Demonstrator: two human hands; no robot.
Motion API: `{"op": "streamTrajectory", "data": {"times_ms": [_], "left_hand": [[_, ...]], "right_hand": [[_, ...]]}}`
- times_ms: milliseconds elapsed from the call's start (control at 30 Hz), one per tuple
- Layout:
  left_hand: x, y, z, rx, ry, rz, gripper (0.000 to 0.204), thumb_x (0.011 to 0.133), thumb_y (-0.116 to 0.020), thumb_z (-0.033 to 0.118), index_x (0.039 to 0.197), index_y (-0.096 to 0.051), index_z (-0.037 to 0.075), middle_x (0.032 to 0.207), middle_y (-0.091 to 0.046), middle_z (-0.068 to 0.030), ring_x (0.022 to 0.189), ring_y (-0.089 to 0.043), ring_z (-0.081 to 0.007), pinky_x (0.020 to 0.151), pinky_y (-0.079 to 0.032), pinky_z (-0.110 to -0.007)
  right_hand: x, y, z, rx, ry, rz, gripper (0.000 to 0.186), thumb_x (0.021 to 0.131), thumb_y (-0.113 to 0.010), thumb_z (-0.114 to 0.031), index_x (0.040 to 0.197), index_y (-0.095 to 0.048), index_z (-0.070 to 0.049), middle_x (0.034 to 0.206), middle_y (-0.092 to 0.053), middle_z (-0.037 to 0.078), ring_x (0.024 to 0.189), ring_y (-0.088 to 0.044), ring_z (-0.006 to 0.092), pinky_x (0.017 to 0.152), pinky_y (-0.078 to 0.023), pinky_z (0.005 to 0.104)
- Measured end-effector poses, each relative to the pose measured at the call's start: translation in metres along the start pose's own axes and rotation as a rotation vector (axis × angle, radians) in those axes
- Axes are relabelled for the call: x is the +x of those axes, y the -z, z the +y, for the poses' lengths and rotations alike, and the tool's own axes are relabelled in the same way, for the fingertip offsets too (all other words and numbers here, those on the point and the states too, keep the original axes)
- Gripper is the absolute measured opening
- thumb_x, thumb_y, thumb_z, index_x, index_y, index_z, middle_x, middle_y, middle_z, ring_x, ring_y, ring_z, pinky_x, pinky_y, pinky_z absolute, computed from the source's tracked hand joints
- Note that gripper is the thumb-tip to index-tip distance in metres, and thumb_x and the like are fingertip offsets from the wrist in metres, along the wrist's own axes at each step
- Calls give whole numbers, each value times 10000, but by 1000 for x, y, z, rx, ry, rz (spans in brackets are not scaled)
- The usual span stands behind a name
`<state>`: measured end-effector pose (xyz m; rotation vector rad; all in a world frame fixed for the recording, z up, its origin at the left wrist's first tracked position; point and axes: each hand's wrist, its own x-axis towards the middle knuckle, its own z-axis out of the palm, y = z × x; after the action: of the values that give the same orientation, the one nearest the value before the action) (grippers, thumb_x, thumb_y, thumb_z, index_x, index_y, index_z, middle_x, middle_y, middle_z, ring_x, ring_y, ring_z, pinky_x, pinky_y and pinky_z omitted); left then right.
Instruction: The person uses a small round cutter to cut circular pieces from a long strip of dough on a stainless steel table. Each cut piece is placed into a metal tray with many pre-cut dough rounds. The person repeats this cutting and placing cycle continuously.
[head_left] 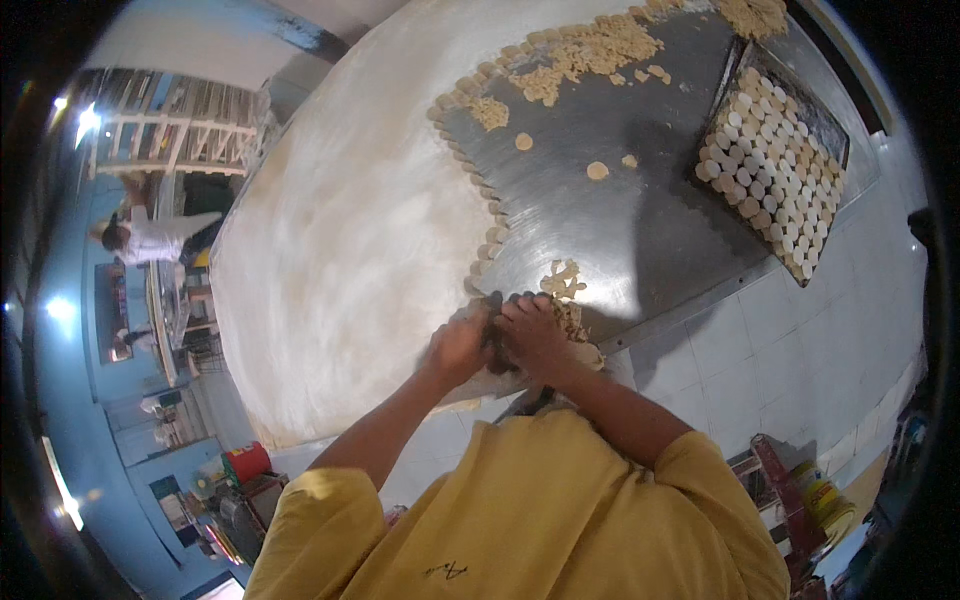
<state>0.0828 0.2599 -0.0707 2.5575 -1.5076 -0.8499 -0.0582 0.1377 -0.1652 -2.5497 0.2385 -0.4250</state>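
A wide sheet of floured dough [330,250] covers the left of the metal table [580,225], its right edge scalloped by round cuts. At the sheet's near right corner, my left hand [458,347] is closed around something dark. Close beside it, my right hand [532,336] curls its fingers over a dark thing too; I cannot make out what either holds. Dough scraps [564,280] lie just beyond and right of my right hand. Farther off are loose dough discs [597,171] on the bare metal and more scraps [580,62] along the cut edge.
A dark tray [818,125] loaded with pale dough discs [765,165] sits at the table's right edge, one corner overhanging. Another scrap pile [755,15] is at the far right. Away left, a person [155,238] stands near wooden racks [175,130]. A yellow bucket [825,497] is at lower right.
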Motion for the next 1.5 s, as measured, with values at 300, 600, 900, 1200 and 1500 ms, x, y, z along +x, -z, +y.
{"op": "streamTrajectory", "data": {"times_ms": [300, 600, 900, 1200, 1500], "left_hand": [[-31, -48, 3, -457, -263, 272, 368, 894, -788, 237, 1168, -607, 70, 1169, -628, -215, 1105, -601, -388, 951, -502, -488], [-6, -38, -9, -1778, -123, 255, 360, 1047, -742, 288, 1328, -626, 94, 1105, -632, -10, 902, -573, -77, 743, -490, -290], [-34, 51, 113, -716, -523, 864, 613, 912, -758, 291, 1477, -601, 114, 1353, -686, -156, 1189, -692, -359, 1008, -553, -457], [-20, 82, 145, -828, -315, 950, 545, 1027, -681, 167, 1535, -503, 81, 1309, -678, -203, 1153, -700, -406, 955, -568, -454], [135, -18, 222, -1224, -399, 743, 629, 949, -713, 117, 1504, -420, 69, 1226, -620, -175, 1089, -649, -313, 978, -519, -427]], "right_hand": [[-17, 47, 42, 281, 99, -410, 635, 844, -752, -209, 1441, -620, -38, 1355, -655, 228, 1279, -607, 426, 1169, -409, 566], [11, 61, 67, 774, -432, -368, 538, 982, -663, -230, 1467, -577, -13, 1428, -625, 231, 1358, -589, 381, 1130, -460, 513], [12, 128, 53, 972, -614, -387, 541, 986, -683, -208, 1484, -574, -27, 1441, -626, 207, 1351, -597, 352, 1133, -468, 492], [10, 143, 85, 1043, -653, -408, 548, 989, -703, -186, 1501, -571, -40, 1455, -626, 183, 1344, -604, 324, 1136, -476, 471], [11, 201, 195, 1138, -677, -391, 558, 992, -723, -164, 1518, -568, -54, 1468, -627, 159, 1338, -612, 296, 1140, -483, 450]]}}
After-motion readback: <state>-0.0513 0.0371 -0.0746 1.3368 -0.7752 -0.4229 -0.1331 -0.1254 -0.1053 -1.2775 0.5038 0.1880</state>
